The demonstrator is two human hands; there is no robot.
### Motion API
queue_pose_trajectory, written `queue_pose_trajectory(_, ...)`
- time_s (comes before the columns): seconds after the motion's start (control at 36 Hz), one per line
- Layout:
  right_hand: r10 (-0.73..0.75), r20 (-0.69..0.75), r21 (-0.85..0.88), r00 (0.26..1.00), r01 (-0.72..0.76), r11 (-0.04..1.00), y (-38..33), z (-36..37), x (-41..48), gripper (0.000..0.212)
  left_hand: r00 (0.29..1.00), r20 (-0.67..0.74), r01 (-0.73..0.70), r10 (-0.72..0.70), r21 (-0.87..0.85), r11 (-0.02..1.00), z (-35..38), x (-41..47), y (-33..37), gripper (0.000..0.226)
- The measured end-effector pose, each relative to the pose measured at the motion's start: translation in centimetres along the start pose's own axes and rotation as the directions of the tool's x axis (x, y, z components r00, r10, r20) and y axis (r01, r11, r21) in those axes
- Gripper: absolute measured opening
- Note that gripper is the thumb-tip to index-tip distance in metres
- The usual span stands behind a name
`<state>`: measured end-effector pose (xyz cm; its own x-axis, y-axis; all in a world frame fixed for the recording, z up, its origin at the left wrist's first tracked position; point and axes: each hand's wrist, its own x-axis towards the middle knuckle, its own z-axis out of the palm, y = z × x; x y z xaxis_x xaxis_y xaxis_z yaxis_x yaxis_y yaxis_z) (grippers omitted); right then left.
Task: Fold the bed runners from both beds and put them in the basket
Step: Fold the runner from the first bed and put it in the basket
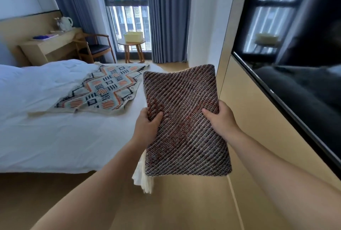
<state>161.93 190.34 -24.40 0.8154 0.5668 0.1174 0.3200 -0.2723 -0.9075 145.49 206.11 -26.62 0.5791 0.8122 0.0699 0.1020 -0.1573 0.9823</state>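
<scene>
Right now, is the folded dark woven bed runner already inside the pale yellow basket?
No, the left hand and the right hand grip the dark woven bed runner, apart from the pale yellow basket.

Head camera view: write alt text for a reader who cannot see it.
A left hand and right hand grip a folded brown-and-grey woven bed runner. A cream geometric-patterned runner lies on the white bed; a pale yellow basket sits on a round wooden table.
</scene>
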Motion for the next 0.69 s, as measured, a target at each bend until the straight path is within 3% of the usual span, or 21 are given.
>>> queue_pose_trajectory(0.33, 0.018, -0.072, 0.023, 0.997, -0.016, 1.0, -0.5, 4.1, 14.3, 0.033, 0.999, 0.039, 0.0, -0.002, 0.057, 0.998, 1.0, 16.8, -0.7, 0.035)
queue_pose_trajectory(0.69, -0.035, -0.047, 0.052, 0.998, 0.037, 0.998, 4.8, 4.2, 35.0, 0.032, 0.998, -0.048, -0.023, 0.031, 0.161, 0.987, 9.9, 34.4, -1.8, 0.033)
